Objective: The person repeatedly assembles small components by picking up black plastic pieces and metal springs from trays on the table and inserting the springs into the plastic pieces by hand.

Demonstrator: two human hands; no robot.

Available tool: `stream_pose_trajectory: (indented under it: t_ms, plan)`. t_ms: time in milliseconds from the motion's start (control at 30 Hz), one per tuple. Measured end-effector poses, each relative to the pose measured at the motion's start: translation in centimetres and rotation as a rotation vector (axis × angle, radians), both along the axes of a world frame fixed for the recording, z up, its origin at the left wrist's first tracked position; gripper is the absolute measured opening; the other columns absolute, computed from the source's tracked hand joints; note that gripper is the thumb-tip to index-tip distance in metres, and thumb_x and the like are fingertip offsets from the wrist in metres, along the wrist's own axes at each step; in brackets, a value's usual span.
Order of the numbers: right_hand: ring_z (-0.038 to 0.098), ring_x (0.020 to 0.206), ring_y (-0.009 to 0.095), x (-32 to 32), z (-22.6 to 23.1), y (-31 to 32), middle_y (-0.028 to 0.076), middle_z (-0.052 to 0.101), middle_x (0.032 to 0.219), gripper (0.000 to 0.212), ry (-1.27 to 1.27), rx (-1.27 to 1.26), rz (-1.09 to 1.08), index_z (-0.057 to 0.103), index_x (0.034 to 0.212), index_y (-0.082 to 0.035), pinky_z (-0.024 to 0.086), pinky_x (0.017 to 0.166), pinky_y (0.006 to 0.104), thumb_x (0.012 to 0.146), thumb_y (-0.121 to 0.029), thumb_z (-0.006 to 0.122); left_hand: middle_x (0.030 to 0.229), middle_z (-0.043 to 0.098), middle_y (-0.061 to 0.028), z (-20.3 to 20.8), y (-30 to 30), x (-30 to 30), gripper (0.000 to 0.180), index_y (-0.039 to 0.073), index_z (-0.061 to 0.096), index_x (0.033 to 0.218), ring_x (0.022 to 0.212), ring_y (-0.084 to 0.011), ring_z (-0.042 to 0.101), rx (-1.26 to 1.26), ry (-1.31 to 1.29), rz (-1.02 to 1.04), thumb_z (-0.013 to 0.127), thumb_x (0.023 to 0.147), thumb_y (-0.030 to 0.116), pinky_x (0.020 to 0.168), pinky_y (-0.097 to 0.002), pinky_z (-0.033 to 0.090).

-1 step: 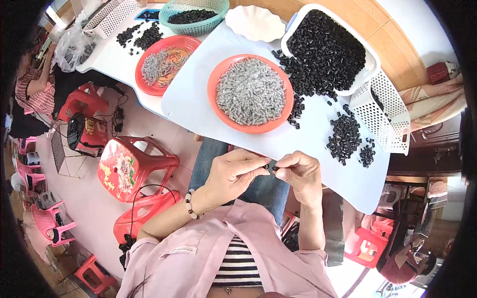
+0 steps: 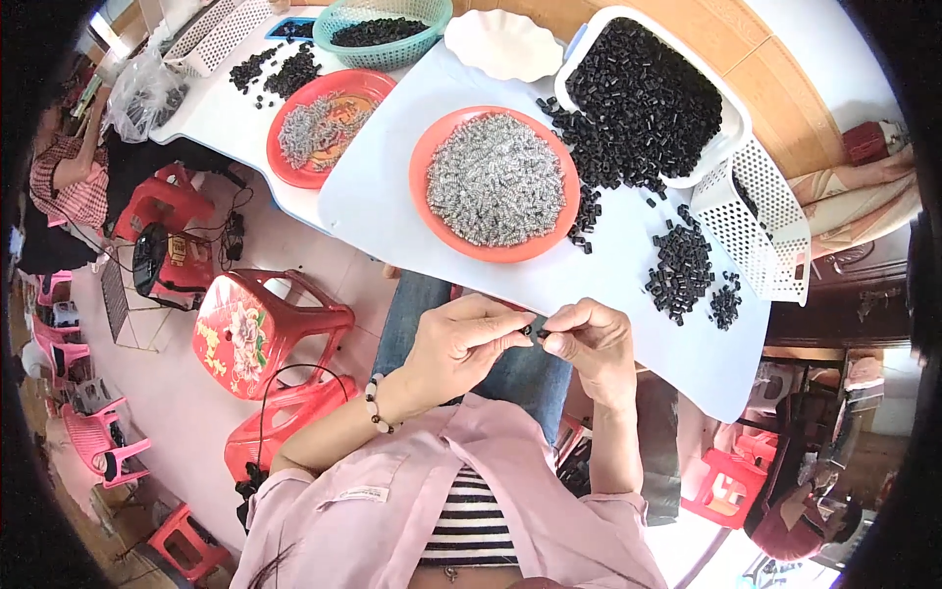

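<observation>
Just off the table's near edge, above my lap, my left hand (image 2: 474, 339) pinches a small black piece (image 2: 526, 331) between thumb and fingers. Close beside it, my right hand (image 2: 593, 348) pinches another small black piece (image 2: 543, 334); the fingertips partly cover both. The fingertips of the two hands are a small gap apart. On the table ahead stands a red bowl (image 2: 420, 187) heaped with small silvery metal parts (image 2: 497, 179). To its right lie loose piles of short black cylindrical pieces (image 2: 680, 270).
A white tray (image 2: 738, 137) overflows with black pieces, beside a white perforated basket (image 2: 775, 231). A cream scalloped dish (image 2: 502, 46), a second red bowl (image 2: 368, 86) and a green basket (image 2: 442, 25) stand further back. Red stools (image 2: 235, 334) stand at left; another person (image 2: 74, 182) sits beyond.
</observation>
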State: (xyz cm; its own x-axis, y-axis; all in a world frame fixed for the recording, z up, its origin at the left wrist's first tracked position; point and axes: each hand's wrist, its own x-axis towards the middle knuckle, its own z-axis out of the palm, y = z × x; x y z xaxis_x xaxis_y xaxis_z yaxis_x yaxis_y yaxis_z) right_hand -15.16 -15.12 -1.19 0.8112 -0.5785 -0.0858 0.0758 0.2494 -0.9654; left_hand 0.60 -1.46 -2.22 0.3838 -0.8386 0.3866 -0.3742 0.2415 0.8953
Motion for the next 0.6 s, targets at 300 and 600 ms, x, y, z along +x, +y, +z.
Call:
stream_pose_trajectory:
  t_ms: [300, 600]
  plan:
    - [0.061, 0.071, 0.009, 0.2, 0.9, 0.5, 0.007, 0.068, 0.08, 0.015, 0.056, 0.043, 0.028, 0.066, 0.083, -0.001, 0.047, 0.063, 0.0205, 0.079, -0.002, 0.08, 0.088, 0.071, -0.0084, -0.5, 0.2, -0.4, 0.027, 0.004, 0.073, 0.109, 0.074, -0.0182, 0.066, -0.018, -0.069, -0.017, 0.074, 0.082, 0.002, 0.063, -0.0283, 0.051]
    - [0.063, 0.079, 0.008, -0.3, 0.2, 0.3, 0.006, 0.069, 0.085, 0.011, 0.042, 0.06, 0.091, 0.066, 0.087, 0.002, 0.052, 0.073, 0.0229, 0.083, -0.001, 0.077, 0.09, 0.066, -0.009, -0.9, 0.3, -0.5, 0.036, 0.003, 0.069, 0.113, 0.078, -0.0232, 0.063, -0.018, -0.136, -0.048, 0.07, 0.078, -0.004, 0.067, -0.0332, 0.052]
